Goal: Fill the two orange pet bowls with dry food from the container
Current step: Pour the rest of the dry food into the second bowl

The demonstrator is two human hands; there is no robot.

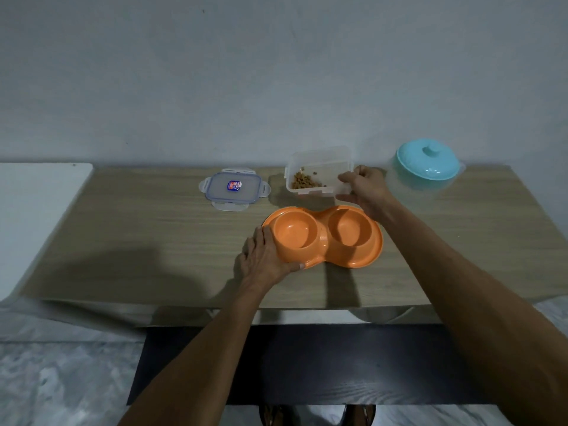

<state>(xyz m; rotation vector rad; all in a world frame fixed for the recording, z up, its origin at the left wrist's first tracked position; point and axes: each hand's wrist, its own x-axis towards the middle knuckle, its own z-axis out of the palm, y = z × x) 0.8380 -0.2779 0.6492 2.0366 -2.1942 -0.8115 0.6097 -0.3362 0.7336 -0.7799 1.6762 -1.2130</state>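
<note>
Bare forearms (196,342) lead back from left grip (264,256) and right grip (365,186); far behind them, two feet (273,415) wear blurred, dark-strapped sandals (361,414).

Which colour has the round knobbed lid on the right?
The round knobbed plastic lid is turquoise, clearest in the head view.

No word can be read here. The only label is a small sticker (234,186) in the middle of the clear lid (219,193), which lies flat on the bench (153,229). The sticker is blue, with a red band in its upper part and some white marks. Its print is too small and too blurred to give any word, brand or number.
</note>
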